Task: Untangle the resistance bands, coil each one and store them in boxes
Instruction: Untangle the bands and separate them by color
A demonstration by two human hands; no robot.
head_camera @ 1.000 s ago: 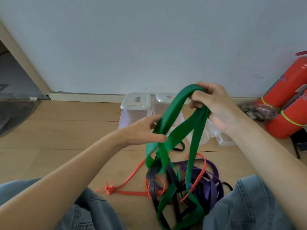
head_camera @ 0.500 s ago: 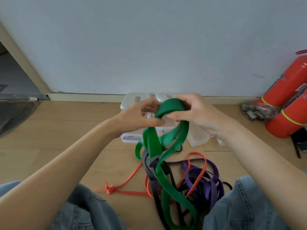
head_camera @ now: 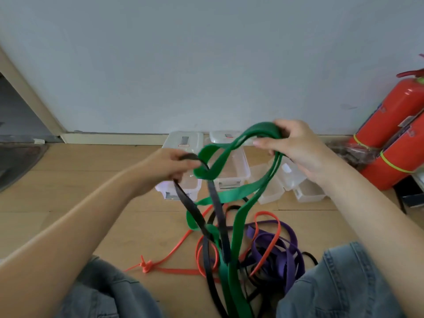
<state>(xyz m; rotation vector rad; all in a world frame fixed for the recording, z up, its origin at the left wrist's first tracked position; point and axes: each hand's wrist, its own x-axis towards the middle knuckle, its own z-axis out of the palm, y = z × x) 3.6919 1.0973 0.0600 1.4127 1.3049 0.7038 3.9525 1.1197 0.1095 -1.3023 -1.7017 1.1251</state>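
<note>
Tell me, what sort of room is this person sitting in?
Likely a plain indoor room, perhaps a home or office corner: a wooden floor, a bare pale wall, and red fire extinguishers leaning beside it.

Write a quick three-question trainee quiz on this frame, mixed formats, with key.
1. True or false: the wide green rubber resistance band is already free of the narrow black rubber band.
2. Multiple choice: what does the left hand grip? A) the thin orange band B) a loop of the black band, beside a green fold C) a box lid
3. Fill in: the right hand holds up the top loop of the ___ band.

Key:
1. False; the black band crosses the green one and both run down into the pile on the wooden floor.
2. B
3. green
</note>
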